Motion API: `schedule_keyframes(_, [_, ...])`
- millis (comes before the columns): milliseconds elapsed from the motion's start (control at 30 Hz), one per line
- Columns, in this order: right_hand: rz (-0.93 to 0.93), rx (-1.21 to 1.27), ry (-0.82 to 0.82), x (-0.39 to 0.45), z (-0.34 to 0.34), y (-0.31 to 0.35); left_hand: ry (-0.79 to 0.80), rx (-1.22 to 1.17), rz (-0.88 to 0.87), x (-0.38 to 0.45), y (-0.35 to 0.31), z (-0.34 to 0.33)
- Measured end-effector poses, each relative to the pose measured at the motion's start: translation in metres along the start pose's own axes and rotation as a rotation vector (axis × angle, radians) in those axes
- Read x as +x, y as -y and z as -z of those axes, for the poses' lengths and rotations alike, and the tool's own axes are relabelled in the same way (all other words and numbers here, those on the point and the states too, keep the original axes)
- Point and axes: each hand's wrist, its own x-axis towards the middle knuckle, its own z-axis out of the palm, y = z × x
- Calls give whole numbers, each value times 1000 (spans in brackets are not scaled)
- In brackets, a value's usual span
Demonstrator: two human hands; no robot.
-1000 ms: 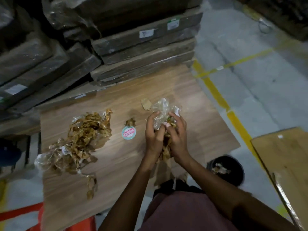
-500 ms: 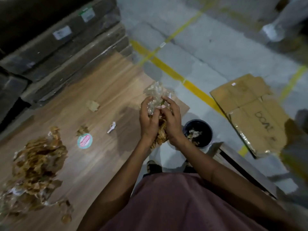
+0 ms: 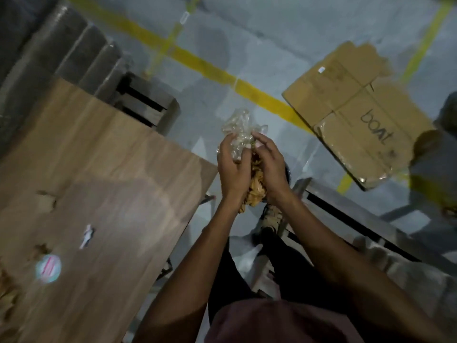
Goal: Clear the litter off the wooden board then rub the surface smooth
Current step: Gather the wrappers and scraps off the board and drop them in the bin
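**Operator:** Since the earlier frame my view has swung further right; both hands and their bundle, over the board's edge before, now hang past its right corner above the floor. Item one: wad of litter (image 3: 247, 154), clear crumpled plastic on top, brown shreds below. Left hand (image 3: 233, 169) and right hand (image 3: 268, 167) cup it between them, fingers curled round it, both grasping.

**Clerk:** Location of the board?

**Operator:** Item two: wooden board (image 3: 103, 174), at my 9 o'clock, filling the left of the view. Still on it: a torn brown scrap (image 3: 45, 200) at 9, a small white scrap (image 3: 87, 235) below that, a round pink-and-teal sticker (image 3: 47, 268) at 8, and the edge of a brown shredded pile (image 3: 6, 293) at the left border, blurred.

**Clerk:** Beyond the board?

**Operator:** Item three: dark round bin (image 3: 288, 172), mostly hidden behind the right hand; contents not visible. Item four: grey floor (image 3: 259, 45) with yellow lines (image 3: 197, 61) running from 11 to 3. Item five: flattened cardboard box (image 3: 358, 115) printed "boat", on the floor at 2 o'clock. Item six: stacked dark wrapped slabs (image 3: 74, 50) at 10 to 11, just behind the board's far edge. Item seven: a metal frame (image 3: 358, 214) at 4 o'clock, beside my right forearm.
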Motion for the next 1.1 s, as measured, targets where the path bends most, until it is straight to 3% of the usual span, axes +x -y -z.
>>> schedule_keyframes(200, [-140, -29, -185, 94, 67, -88, 174, 100, 203, 59, 94, -100])
schedule_keyframes(367, [-293, -18, -249, 171, 115, -206, 302, 198, 373, 106, 217, -170])
schedule_keyframes(467, [-300, -175, -268, 211, 140, -285, 349, 287, 417, 128, 293, -201])
schedule_keyframes(633, [-167, -434, -164, 247, 171, -408, 431, 439, 251, 132, 400, -226])
schedule_keyframes(767, [-51, -783, -39, 259, 200, -477, 666, 865, 73, 126, 470, -219])
schedule_keyframes(900, [-87, -1080, 117, 257, 208, -503, 919, 1334, 1, 137, 508, -208])
schedule_keyframes(1100, [-241, -1261, 161, 261, 195, -497, 852, 1613, -155, 145, 485, -221])
